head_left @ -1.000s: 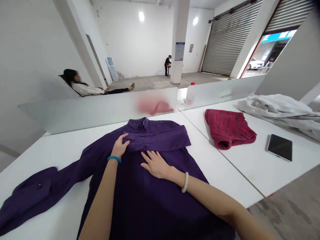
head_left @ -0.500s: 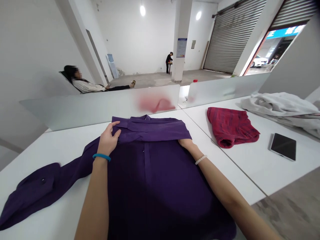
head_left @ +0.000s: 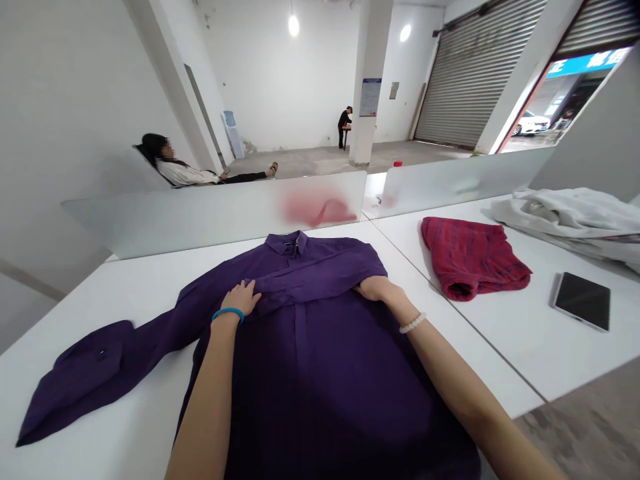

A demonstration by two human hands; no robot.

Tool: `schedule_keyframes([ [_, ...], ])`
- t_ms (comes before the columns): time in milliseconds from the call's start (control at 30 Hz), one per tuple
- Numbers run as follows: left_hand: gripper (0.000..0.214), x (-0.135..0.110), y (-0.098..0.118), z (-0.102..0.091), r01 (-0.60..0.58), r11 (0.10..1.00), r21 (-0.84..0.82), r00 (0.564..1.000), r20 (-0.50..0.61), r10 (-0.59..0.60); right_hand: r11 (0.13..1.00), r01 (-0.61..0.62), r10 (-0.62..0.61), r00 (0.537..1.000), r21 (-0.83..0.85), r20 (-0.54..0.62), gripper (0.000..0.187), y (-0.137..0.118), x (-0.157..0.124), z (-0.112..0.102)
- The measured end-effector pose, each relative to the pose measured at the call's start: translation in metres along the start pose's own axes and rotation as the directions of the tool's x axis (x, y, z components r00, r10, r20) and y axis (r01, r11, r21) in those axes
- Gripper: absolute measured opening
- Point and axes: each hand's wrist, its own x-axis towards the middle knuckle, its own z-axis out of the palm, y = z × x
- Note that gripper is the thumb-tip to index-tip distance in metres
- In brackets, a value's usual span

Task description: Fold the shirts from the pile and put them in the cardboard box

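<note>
A dark purple button shirt (head_left: 310, 360) lies spread on the white table (head_left: 140, 287), collar at the far side. One sleeve is folded across the chest; the other sleeve (head_left: 90, 373) trails out to the left. My left hand (head_left: 241, 297), with a blue wristband, rests on the cuff end of the folded sleeve, fingers curled on the cloth. My right hand (head_left: 377, 288), with a white bead bracelet, grips the fold of the sleeve at the shirt's right edge.
A folded red garment (head_left: 473, 257) lies on the adjoining table to the right, with a black phone (head_left: 583, 300) and a heap of white cloth (head_left: 570, 217) beyond. Frosted dividers (head_left: 200, 213) stand behind. One person reclines far left, another stands far back.
The folded sleeve came down from a lifted position and lies flat across the chest. My left hand lowered with it; my right hand stayed at the right edge.
</note>
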Motion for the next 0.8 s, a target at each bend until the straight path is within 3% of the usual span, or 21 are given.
schedule_keyframes([
  [67, 0.050, 0.000, 0.000, 0.000, -0.009, 1.000, 0.000, 1.000, 0.014, 0.009, 0.998, 0.036, -0.024, 0.977, -0.053, 0.210, 0.039, -0.014, -0.006, -0.015],
  [100, 0.050, 0.000, 0.000, -0.002, -0.012, 1.000, -0.003, 1.000, 0.018, 0.012, 0.995, 0.085, -0.067, 0.963, -0.058, 0.261, 0.037, -0.023, -0.010, -0.023],
  [167, 0.050, -0.004, 0.002, -0.008, -0.009, 1.000, -0.013, 1.000, 0.014, 0.009, 0.972, 0.233, -0.225, 0.951, -0.016, 0.214, 0.039, -0.043, -0.017, -0.033],
  [233, 0.051, -0.011, 0.005, -0.020, 0.000, 1.000, -0.029, 1.000, -0.023, -0.001, 0.926, 0.379, -0.378, 0.922, 0.008, 0.086, 0.043, -0.065, -0.021, -0.032],
  [333, 0.051, -0.029, 0.008, -0.050, -0.010, 0.998, -0.057, 0.992, -0.126, 0.003, 0.884, 0.464, -0.468, 0.875, -0.061, -0.119, 0.043, -0.088, -0.021, -0.006],
  [433, 0.050, -0.051, -0.002, -0.076, -0.049, 0.993, -0.110, 0.967, -0.253, 0.019, 0.854, 0.508, -0.519, 0.846, -0.109, -0.121, 0.051, -0.092, -0.014, 0.032],
  [500, 0.047, -0.066, -0.022, -0.082, -0.011, 0.988, -0.156, 0.950, -0.310, -0.038, 0.845, 0.526, -0.532, 0.844, -0.092, -0.063, 0.051, -0.086, -0.010, 0.050],
  [600, 0.042, -0.091, -0.074, -0.069, 0.170, 0.967, -0.192, 0.925, -0.306, -0.224, 0.844, 0.530, -0.533, 0.846, -0.075, -0.018, 0.051, -0.080, -0.007, 0.057],
  [700, 0.049, -0.120, -0.135, -0.042, 0.343, 0.916, -0.208, 0.871, -0.296, -0.393, 0.864, 0.498, -0.500, 0.866, -0.070, -0.016, 0.048, -0.088, -0.006, 0.045],
  [800, 0.064, -0.147, -0.185, -0.021, 0.447, 0.860, -0.246, 0.807, -0.304, -0.506, 0.881, 0.472, -0.471, 0.878, -0.006, -0.084, 0.044, -0.113, -0.007, 0.028],
])
